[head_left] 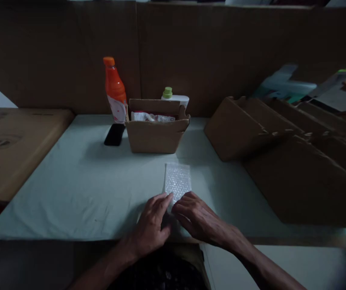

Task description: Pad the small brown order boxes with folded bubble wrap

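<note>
A small clear bubble wrap pouch [178, 181] lies flat on the pale green cloth in front of me. My left hand [153, 223] rests at its near left corner, fingers stretched forward and thumb held apart, with the fingertips touching the plastic. Across from it, my right hand [195, 215] is closed, its curled fingers pinching the near end of the pouch. That near end is mostly hidden behind the fingers, and I cannot tell whether anything is inside it.
A cardboard box [156, 135] with wrapped items stands behind the pouch. Around it are an orange bottle [115, 90], a black phone [114, 134] and a white bottle [180, 98] with a green cap. Divided cardboard bins [305, 181] flank the right; a flat carton [18, 153] the left.
</note>
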`<act>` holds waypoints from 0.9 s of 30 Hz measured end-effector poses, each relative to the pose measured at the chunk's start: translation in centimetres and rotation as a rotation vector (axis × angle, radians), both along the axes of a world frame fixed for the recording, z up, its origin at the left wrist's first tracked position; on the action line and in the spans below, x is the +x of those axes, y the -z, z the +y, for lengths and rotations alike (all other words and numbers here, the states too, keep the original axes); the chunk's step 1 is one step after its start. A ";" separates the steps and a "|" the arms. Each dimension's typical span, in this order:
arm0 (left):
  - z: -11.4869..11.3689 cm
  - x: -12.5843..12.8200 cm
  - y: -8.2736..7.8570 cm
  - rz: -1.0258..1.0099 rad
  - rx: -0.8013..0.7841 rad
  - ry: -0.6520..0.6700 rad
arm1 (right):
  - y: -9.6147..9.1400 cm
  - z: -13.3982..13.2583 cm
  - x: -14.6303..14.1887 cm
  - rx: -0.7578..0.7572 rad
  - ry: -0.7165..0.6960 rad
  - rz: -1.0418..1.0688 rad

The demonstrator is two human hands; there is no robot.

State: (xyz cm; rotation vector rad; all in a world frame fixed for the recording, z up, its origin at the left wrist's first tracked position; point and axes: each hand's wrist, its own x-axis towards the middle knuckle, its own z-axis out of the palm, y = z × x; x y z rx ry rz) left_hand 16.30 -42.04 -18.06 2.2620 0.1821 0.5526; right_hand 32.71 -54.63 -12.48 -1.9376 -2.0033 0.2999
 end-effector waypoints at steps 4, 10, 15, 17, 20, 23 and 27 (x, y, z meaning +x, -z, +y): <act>-0.7 0.0 1.1 0.069 -0.207 -0.124 | 0.6 -1.2 -0.2 0.108 0.126 0.149; 0.6 1.1 0.8 0.262 -0.328 -0.239 | 3.1 -4.2 -0.9 0.453 0.385 0.008; 0.8 2.0 0.3 0.336 -0.184 -0.270 | 4.4 -4.2 -3.4 0.489 0.369 -0.119; 0.7 2.2 0.4 0.353 -0.137 -0.271 | 4.9 -3.9 -3.5 0.480 0.362 -0.136; 0.6 2.3 0.8 0.348 -0.076 -0.272 | 5.5 -3.2 -3.0 0.370 0.305 -0.130; 0.6 1.7 0.9 0.243 -0.006 -0.274 | 6.2 -2.8 -2.3 0.321 0.288 -0.104; 0.7 0.2 -0.1 0.108 0.135 -0.117 | 6.1 -2.6 -1.9 0.368 0.278 -0.049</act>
